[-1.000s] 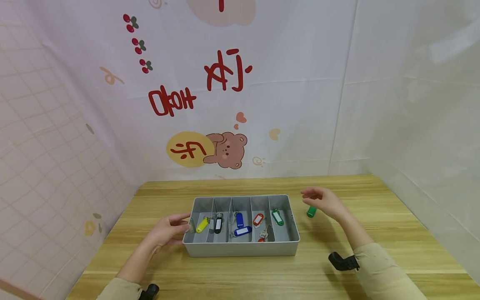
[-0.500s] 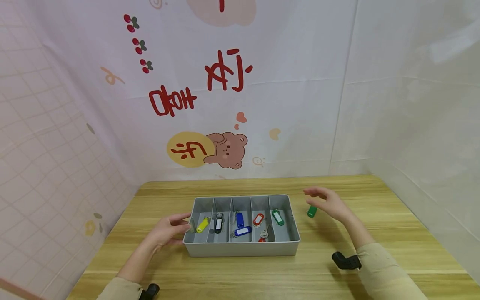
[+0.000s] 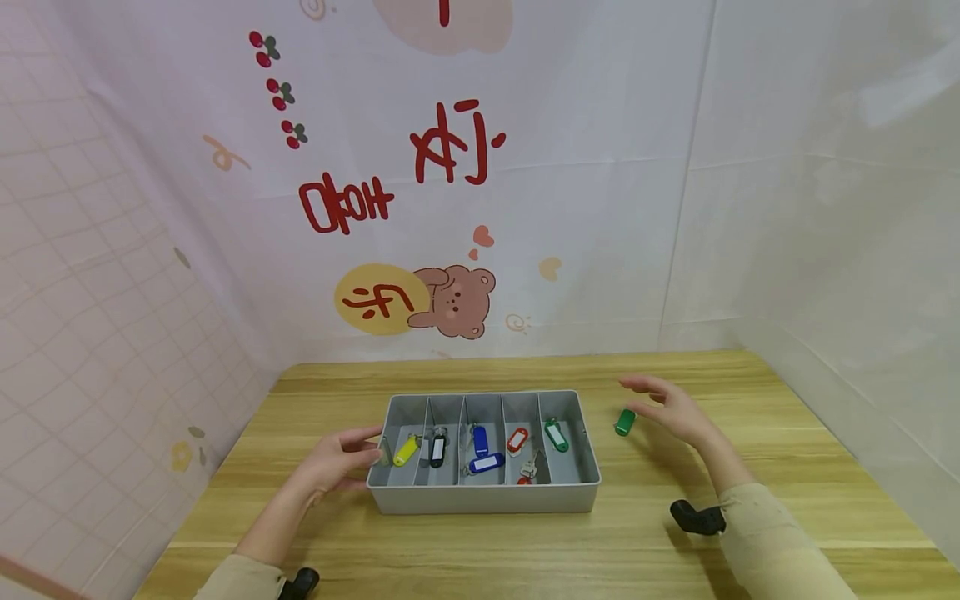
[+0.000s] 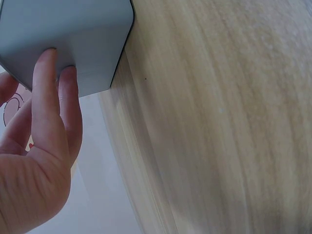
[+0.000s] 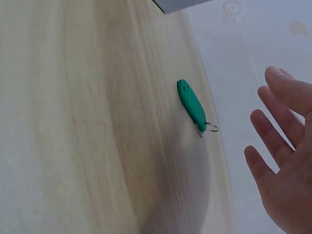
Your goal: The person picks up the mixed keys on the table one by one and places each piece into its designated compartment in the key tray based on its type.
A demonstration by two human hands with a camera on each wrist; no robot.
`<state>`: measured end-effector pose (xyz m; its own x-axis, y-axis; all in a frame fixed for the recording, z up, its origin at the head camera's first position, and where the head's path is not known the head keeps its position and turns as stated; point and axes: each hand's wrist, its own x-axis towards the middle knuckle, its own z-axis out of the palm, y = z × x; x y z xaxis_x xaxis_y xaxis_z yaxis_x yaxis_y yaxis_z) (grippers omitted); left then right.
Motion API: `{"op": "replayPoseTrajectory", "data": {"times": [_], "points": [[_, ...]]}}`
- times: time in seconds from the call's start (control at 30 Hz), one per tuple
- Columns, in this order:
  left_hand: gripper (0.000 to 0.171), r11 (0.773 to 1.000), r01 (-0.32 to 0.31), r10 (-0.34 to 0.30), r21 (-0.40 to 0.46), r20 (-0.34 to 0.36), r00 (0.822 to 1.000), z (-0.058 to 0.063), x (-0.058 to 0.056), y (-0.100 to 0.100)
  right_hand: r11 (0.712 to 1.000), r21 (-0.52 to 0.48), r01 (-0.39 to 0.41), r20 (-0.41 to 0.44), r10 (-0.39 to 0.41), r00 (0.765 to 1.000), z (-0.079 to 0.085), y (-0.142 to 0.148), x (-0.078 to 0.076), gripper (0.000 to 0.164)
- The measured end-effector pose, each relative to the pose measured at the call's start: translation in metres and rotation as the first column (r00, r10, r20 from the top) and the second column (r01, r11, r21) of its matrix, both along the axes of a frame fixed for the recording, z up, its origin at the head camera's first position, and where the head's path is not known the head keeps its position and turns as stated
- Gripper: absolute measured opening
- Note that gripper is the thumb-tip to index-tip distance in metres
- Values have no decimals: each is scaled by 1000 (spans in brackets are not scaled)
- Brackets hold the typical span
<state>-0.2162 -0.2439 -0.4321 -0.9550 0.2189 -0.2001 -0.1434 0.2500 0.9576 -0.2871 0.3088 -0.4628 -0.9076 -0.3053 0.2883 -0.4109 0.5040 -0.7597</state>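
A grey divided box (image 3: 483,500) stands on the wooden table. At its left end my left hand (image 3: 341,458) grips the side wall, thumb over the rim; the left wrist view has the fingers (image 4: 46,97) against the outer face. To the right of the box lies a green key tag (image 3: 625,422), whose small metal ring (image 5: 213,127) shows in the right wrist view. My right hand (image 3: 675,414) hovers beside and above this tag, fingers spread and holding nothing. Inside the box, a second green key tag (image 3: 557,435) occupies the rightmost compartment.
Other compartments hold a yellow key tag (image 3: 407,450), a black key tag (image 3: 438,450), two blue key tags (image 3: 486,463) and red key tags (image 3: 517,440) with a key (image 3: 529,468). A printed white cloth (image 3: 600,208) hangs behind the table (image 3: 480,554).
My right hand has drifted a little to the right and toward me, uncovering more of the loose green key tag. The left hand and the box have stayed put.
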Motion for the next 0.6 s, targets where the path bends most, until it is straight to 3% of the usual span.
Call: {"op": "replayPoseTrajectory", "data": {"times": [0.6], "points": [[62,1000,-5,5,-2,5,1000,0,0,0,998,69,3,38,-6,999,-17,20,-13,40]]}}
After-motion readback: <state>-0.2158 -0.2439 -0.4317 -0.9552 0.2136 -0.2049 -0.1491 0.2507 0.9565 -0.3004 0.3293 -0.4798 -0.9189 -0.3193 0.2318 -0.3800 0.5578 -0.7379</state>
